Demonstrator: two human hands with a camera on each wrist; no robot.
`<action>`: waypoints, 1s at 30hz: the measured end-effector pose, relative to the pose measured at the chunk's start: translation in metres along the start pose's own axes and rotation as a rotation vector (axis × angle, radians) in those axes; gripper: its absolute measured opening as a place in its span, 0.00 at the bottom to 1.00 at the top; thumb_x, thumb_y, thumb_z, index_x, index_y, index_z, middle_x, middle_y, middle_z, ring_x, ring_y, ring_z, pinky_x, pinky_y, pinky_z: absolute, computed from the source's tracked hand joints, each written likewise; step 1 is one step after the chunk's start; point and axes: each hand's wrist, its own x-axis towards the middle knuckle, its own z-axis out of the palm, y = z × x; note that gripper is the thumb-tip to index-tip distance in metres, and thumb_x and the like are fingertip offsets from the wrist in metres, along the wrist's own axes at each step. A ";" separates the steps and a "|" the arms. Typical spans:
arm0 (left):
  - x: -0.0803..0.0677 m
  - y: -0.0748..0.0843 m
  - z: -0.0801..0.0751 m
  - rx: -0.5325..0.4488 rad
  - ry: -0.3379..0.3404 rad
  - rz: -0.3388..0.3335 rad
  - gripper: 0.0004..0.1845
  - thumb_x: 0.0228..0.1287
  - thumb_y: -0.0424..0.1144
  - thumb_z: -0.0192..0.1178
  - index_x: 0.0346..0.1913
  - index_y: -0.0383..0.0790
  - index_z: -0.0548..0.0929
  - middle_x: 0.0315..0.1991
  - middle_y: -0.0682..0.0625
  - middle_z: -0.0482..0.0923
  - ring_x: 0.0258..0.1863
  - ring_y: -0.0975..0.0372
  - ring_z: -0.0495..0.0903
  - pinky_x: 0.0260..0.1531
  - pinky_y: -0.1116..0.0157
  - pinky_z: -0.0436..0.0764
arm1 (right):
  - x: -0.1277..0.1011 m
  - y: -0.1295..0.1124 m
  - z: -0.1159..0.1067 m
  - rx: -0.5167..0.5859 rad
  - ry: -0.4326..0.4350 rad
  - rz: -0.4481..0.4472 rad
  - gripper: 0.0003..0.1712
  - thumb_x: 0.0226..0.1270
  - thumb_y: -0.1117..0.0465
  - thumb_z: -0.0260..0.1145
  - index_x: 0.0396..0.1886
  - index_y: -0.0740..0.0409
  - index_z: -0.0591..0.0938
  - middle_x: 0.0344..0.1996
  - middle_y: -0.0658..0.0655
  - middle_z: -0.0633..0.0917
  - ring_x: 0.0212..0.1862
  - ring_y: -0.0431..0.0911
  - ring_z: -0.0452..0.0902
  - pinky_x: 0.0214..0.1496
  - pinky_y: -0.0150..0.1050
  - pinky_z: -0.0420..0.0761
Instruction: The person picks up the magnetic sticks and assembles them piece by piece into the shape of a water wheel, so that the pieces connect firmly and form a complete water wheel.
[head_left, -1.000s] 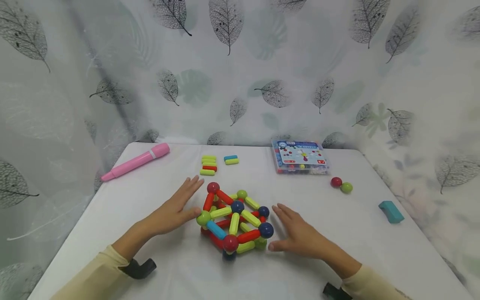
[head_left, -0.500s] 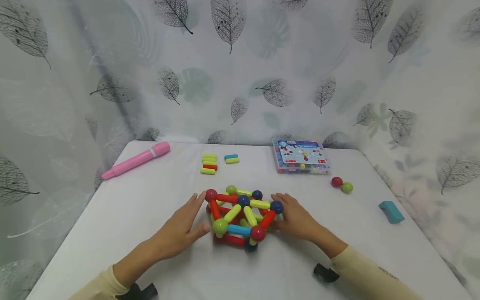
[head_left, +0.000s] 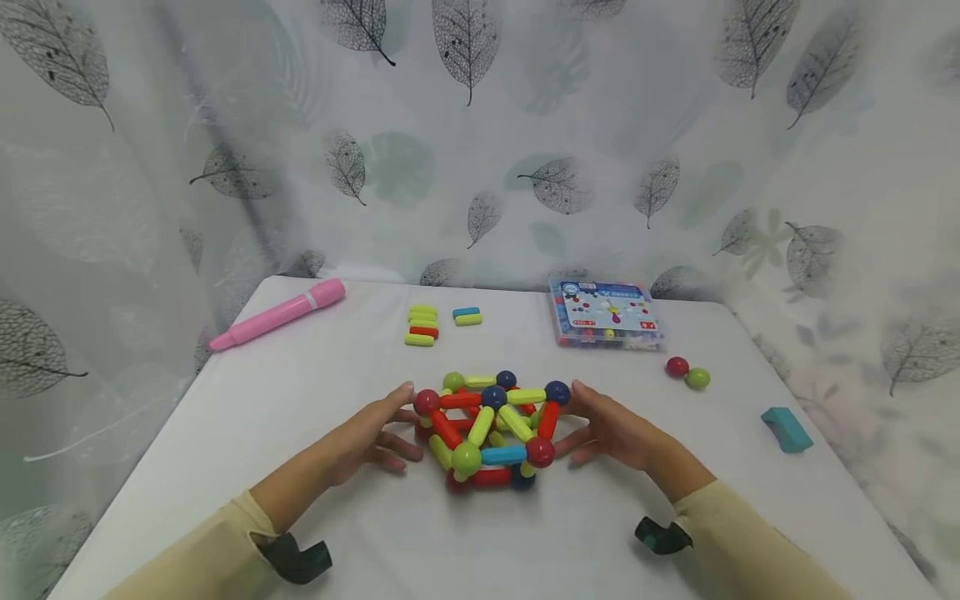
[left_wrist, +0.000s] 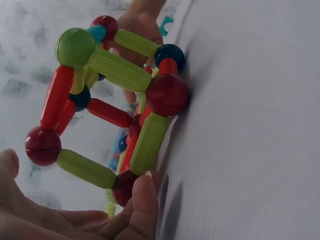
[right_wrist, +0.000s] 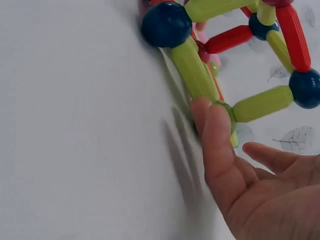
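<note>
A magnetic ball-and-stick model (head_left: 503, 456) of red, yellow-green and blue rods with red, green and dark blue balls stands between the two hands. On its left side, the left hand (head_left: 352, 442) has its fingers bent around a low corner; in the left wrist view they hold a dark red ball (left_wrist: 124, 188), thumb apart from it. Across from it, the right hand (head_left: 626, 433) holds the model's right side. The right wrist view shows its fingertips at a green ball (right_wrist: 227, 114) low on the frame, with another finger reaching behind.
Several loose magnetic rods (head_left: 422, 321) lie behind the model, with two more rods (head_left: 467, 317) beside them. A labelled plastic box (head_left: 607, 314), a red ball (head_left: 677, 367), a green ball (head_left: 698, 378) and a teal block (head_left: 786, 429) are to the right. A pink pen-shaped object (head_left: 277, 317) lies back left.
The model has turned between the hands, its blue rod swinging from the left to the front. Both hands have shifted, and their fingers now bend in at the low corners.
</note>
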 end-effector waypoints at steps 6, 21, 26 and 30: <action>0.011 -0.005 0.002 -0.029 -0.089 0.022 0.42 0.70 0.71 0.47 0.77 0.49 0.64 0.73 0.39 0.65 0.46 0.50 0.86 0.42 0.55 0.88 | 0.014 0.002 0.005 0.125 -0.073 0.011 0.44 0.77 0.31 0.43 0.81 0.51 0.53 0.77 0.69 0.60 0.52 0.57 0.85 0.51 0.51 0.87; 0.008 0.008 -0.002 0.161 -0.155 0.306 0.43 0.70 0.58 0.57 0.82 0.52 0.54 0.77 0.43 0.60 0.62 0.50 0.78 0.56 0.52 0.83 | -0.001 0.000 0.001 -0.121 -0.030 -0.309 0.45 0.73 0.40 0.56 0.82 0.53 0.55 0.78 0.62 0.60 0.74 0.59 0.62 0.62 0.51 0.81; 0.009 0.009 -0.006 0.235 -0.190 0.418 0.49 0.62 0.55 0.68 0.81 0.61 0.53 0.80 0.48 0.55 0.67 0.46 0.74 0.53 0.51 0.85 | -0.010 0.002 -0.007 -0.275 -0.033 -0.426 0.50 0.65 0.42 0.68 0.82 0.40 0.56 0.81 0.56 0.56 0.77 0.67 0.54 0.66 0.55 0.78; 0.011 0.007 -0.007 0.322 -0.209 0.507 0.54 0.57 0.53 0.74 0.81 0.63 0.52 0.80 0.51 0.55 0.70 0.45 0.72 0.52 0.52 0.85 | -0.017 0.001 -0.010 -0.325 -0.057 -0.447 0.56 0.61 0.46 0.74 0.83 0.40 0.52 0.82 0.58 0.52 0.75 0.72 0.57 0.65 0.53 0.79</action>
